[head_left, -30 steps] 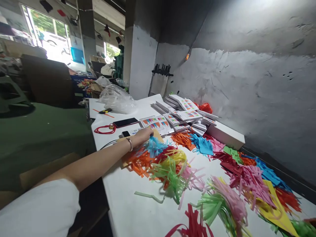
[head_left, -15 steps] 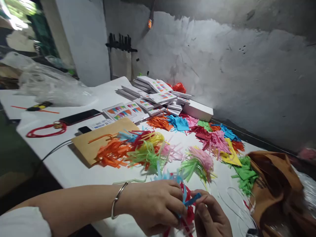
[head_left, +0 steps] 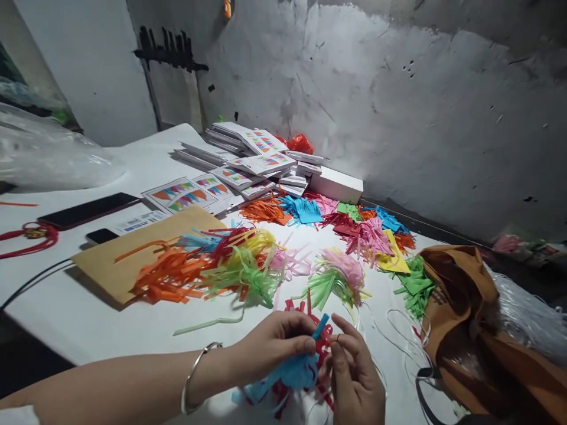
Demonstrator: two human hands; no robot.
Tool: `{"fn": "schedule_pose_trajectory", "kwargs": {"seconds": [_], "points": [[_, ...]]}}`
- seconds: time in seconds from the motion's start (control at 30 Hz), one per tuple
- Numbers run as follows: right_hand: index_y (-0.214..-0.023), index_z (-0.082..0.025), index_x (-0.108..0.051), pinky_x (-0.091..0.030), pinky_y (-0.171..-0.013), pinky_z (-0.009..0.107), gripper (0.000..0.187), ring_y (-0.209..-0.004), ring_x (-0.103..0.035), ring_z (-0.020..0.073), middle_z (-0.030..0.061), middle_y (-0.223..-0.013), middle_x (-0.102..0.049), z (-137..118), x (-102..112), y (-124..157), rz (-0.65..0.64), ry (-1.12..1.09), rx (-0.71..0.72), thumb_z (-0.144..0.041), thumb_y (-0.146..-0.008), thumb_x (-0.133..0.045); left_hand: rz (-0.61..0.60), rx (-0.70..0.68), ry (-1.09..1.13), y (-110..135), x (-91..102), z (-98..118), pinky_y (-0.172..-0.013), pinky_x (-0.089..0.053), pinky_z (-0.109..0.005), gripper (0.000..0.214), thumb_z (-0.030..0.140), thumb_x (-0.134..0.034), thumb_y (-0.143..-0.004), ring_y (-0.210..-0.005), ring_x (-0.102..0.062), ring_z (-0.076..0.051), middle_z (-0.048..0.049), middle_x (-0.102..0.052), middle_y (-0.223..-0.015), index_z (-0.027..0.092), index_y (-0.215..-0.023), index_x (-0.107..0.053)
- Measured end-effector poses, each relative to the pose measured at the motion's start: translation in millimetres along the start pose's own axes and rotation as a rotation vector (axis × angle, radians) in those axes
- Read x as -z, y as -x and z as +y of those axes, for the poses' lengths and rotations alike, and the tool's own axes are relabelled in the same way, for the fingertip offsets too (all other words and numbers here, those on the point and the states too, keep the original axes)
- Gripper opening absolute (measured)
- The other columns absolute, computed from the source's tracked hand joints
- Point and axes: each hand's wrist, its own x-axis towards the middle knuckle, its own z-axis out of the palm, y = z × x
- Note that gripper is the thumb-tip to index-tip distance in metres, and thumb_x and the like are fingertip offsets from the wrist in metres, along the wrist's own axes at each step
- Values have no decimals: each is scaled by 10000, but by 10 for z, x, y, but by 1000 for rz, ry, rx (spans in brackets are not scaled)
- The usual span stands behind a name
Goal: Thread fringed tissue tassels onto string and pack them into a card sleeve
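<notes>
Near the front edge of the table, my left hand [head_left: 279,345] is closed on a light-blue tissue-paper tassel [head_left: 292,375], thumb on top. A short darker blue paper end [head_left: 321,326] sticks up past its thumb. Red paper fringe [head_left: 325,345] shows behind and between the two hands. To its right, my right hand [head_left: 357,375] pinches thumb against fingers close to that blue end; what lies in the pinch is too small to make out. A thin white string [head_left: 398,348] runs on the table to the right of this hand.
Orange tassels [head_left: 172,274] and green tassels [head_left: 248,274] lie partly on a brown envelope [head_left: 142,242]. Behind are folded coloured fringes [head_left: 310,209] and stacked printed cards [head_left: 261,159]. A phone [head_left: 91,211] lies left; a brown bag [head_left: 460,295] stands right.
My left hand has turned so its thumb now shows on top, exposing more of the light-blue tassel. My right hand has stayed beside it. The view has swung right and downward.
</notes>
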Motion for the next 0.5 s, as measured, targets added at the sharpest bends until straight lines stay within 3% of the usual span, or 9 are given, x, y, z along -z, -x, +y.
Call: {"fn": "schedule_pose_trajectory", "kwargs": {"seconds": [0.07,0.13,0.3,0.5], "points": [[-871,-202,-710,-445,-466,223,392,-474,-538,106,49,-801,-724,-22,38,-6,15,137,24,-590,-834,-672,4,77,171,-13,11,-9,-677,-469,-217,315,404,-833,-768,-706,-609,-114,-11,-695,-772,135,-893,-729],[-859,-203,-722,-446,-484,231,421,-481,-557,139,10,-580,-641,-42,69,2,-31,248,48,-613,-851,-626,1,123,244,-12,22,2,-680,-472,-220,298,377,-854,-749,-704,-617,-115,-18,-698,-756,127,-872,-748],[-828,-215,-735,-413,-479,242,413,-456,-541,141,5,-548,-615,-50,60,47,-97,396,107,-581,-893,-555,8,128,261,-7,29,-5,-693,-483,-225,279,361,-853,-756,-706,-626,-119,-22,-707,-752,128,-883,-765],[-819,-215,-722,-375,-455,229,378,-469,-522,133,11,-563,-612,40,68,35,-141,390,109,-536,-910,-545,-4,114,180,-7,52,-48,-689,-472,-226,299,407,-817,-786,-698,-614,-120,-15,-704,-748,136,-899,-757]]}}
